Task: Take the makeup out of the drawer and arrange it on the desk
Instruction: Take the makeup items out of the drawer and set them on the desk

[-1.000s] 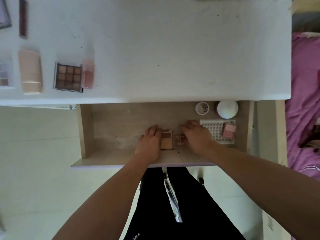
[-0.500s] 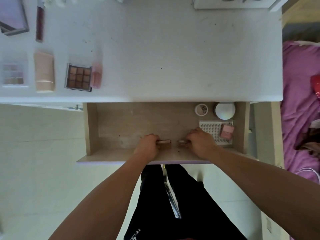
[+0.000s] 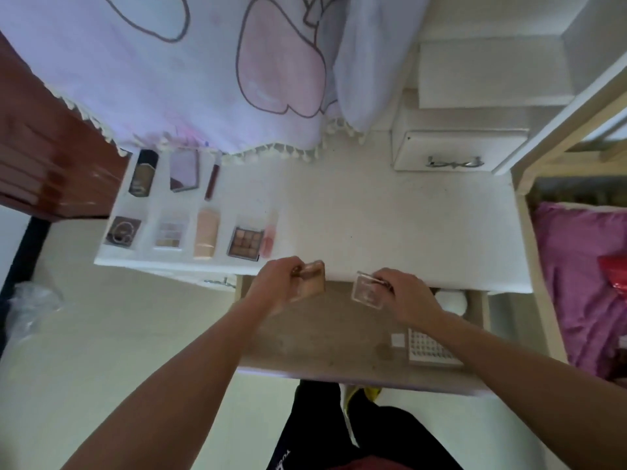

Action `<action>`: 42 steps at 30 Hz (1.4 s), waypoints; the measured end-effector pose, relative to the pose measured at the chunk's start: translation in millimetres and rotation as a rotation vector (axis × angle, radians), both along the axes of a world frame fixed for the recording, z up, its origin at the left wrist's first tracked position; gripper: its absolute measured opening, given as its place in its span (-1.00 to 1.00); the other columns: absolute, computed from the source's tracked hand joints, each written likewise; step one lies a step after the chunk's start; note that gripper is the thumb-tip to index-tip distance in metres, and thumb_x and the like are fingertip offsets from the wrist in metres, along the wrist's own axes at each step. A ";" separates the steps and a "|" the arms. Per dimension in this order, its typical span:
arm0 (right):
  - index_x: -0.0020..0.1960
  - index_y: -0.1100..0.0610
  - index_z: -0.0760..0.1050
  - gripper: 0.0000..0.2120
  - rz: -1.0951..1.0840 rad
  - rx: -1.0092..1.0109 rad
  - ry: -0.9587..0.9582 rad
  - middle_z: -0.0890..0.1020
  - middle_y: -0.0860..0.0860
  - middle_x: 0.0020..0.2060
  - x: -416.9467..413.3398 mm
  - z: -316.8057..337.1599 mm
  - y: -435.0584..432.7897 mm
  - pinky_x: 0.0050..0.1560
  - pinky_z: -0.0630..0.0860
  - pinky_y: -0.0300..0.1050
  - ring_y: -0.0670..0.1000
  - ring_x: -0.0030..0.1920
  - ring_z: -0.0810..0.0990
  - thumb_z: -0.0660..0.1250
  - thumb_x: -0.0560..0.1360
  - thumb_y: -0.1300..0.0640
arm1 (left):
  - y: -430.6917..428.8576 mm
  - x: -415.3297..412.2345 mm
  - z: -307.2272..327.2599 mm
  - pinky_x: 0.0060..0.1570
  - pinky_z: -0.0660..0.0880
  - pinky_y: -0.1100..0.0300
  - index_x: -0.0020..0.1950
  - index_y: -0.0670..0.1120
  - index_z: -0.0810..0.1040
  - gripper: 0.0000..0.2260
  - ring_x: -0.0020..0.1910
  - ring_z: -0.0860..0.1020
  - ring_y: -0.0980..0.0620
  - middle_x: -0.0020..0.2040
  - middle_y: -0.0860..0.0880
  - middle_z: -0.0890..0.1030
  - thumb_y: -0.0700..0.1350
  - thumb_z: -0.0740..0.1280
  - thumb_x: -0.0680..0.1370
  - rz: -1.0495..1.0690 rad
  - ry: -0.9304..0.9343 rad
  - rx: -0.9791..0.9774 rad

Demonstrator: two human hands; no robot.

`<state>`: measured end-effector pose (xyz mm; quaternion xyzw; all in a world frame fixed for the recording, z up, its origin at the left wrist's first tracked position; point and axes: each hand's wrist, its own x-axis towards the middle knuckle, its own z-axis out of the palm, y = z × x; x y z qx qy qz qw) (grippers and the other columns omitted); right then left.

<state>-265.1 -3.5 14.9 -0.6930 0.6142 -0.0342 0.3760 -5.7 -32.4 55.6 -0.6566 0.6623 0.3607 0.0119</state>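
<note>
My left hand point(image 3: 276, 283) grips a beige makeup compact point(image 3: 310, 282), held up at the front edge of the white desk point(image 3: 390, 225). My right hand point(image 3: 405, 295) grips a small clear makeup case point(image 3: 368, 293) just right of it. Both are above the open wooden drawer point(image 3: 315, 337). Several makeup items lie in two rows on the desk's left part, among them a brown eyeshadow palette point(image 3: 246, 242), a beige tube point(image 3: 206, 237) and a pink bottle point(image 3: 269, 237).
In the drawer's right part lie a white perforated tray point(image 3: 431, 349), a white round container point(image 3: 451, 301) and a small white square point(image 3: 397, 340). A fringed white cloth point(image 3: 203, 79) hangs over the desk's back. A small white drawer box point(image 3: 458, 149) stands at the back right.
Both hands have lifted the compact and the clear case out of the drawer up to the desk's front edge. The camera has tilted up, showing the cloth and more of the desk.
</note>
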 end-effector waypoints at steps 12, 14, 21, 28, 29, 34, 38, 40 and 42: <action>0.25 -0.02 0.51 -0.76 -0.096 0.044 0.125 0.64 0.05 0.15 50.0 5.9 -89.1 0.10 0.46 -0.04 0.14 0.15 0.58 0.27 0.59 0.02 | -88.6 12.3 -5.9 0.07 0.52 0.05 0.24 -0.11 0.54 -0.68 0.07 0.54 -0.14 0.13 -0.15 0.59 -0.28 0.23 0.51 -0.143 -0.064 0.067; 0.23 0.02 0.52 -0.76 -0.128 0.067 0.135 0.64 0.08 0.13 52.3 1.4 -96.2 0.10 0.47 -0.03 0.15 0.13 0.57 0.28 0.59 0.04 | -96.7 13.1 -11.4 0.06 0.53 0.06 0.26 -0.12 0.52 -0.66 0.08 0.53 -0.13 0.14 -0.14 0.58 -0.29 0.26 0.49 -0.173 -0.072 0.088; 0.21 0.10 0.54 -0.77 -0.150 0.084 0.227 0.53 0.10 0.11 51.3 -12.4 -104.9 0.11 0.41 -0.08 0.12 0.11 0.55 0.28 0.59 0.07 | -112.1 17.8 -23.7 0.08 0.51 0.07 0.26 -0.15 0.47 -0.69 0.10 0.48 -0.09 0.17 -0.13 0.43 -0.24 0.29 0.51 -0.273 -0.198 0.061; 0.15 0.13 0.59 -0.80 -0.180 0.044 0.226 0.58 0.11 0.06 52.8 -17.1 -105.5 0.06 0.40 -0.10 0.14 0.06 0.57 0.26 0.59 0.17 | -115.9 20.7 -31.1 0.02 0.51 0.03 0.19 -0.18 0.46 -0.76 0.09 0.45 -0.11 0.14 -0.14 0.41 -0.25 0.24 0.53 -0.304 -0.218 0.042; 0.16 0.13 0.59 -0.79 -0.174 0.040 0.223 0.58 0.12 0.07 53.8 -17.3 -105.6 0.07 0.41 -0.09 0.14 0.06 0.58 0.25 0.59 0.17 | -116.6 20.6 -32.4 0.01 0.50 0.04 0.19 -0.18 0.46 -0.76 0.10 0.44 -0.11 0.14 -0.15 0.41 -0.25 0.23 0.53 -0.311 -0.218 0.035; 0.19 0.14 0.59 -0.75 -0.154 0.020 0.166 0.60 0.11 0.09 53.9 -18.3 -105.7 0.10 0.42 -0.08 0.14 0.06 0.59 0.21 0.60 0.21 | -120.3 18.5 -38.0 -0.06 0.41 0.10 0.18 -0.17 0.44 -0.77 0.14 0.40 -0.10 0.16 -0.14 0.40 -0.28 0.21 0.54 -0.336 -0.245 -0.005; 0.19 0.14 0.59 -0.74 -0.219 -0.038 0.094 0.64 0.08 0.04 40.0 -12.8 -102.0 0.10 0.42 -0.11 0.10 0.04 0.59 0.23 0.57 0.28 | -115.0 14.2 -35.8 -0.04 0.43 0.10 0.20 -0.14 0.45 -0.76 0.16 0.39 -0.08 0.17 -0.11 0.41 -0.26 0.22 0.54 -0.307 -0.250 -0.073; 0.18 0.12 0.59 -0.76 -0.241 -0.060 0.090 0.64 0.05 0.00 25.6 -7.8 -95.6 0.06 0.45 -0.11 0.07 -0.02 0.60 0.27 0.55 0.26 | -109.1 7.9 -31.1 -0.06 0.43 0.09 0.20 -0.11 0.46 -0.78 0.15 0.41 -0.06 0.17 -0.09 0.43 -0.20 0.22 0.56 -0.319 -0.238 -0.115; 0.15 0.11 0.59 -0.79 -0.267 -0.082 0.097 0.64 0.03 -0.05 6.7 -2.7 -82.9 0.02 0.45 -0.14 0.05 -0.07 0.61 0.32 0.54 0.22 | -100.0 -3.7 -23.9 -0.08 0.42 0.09 0.19 -0.09 0.47 -0.80 0.13 0.44 -0.04 0.15 -0.06 0.46 -0.15 0.20 0.58 -0.337 -0.199 -0.155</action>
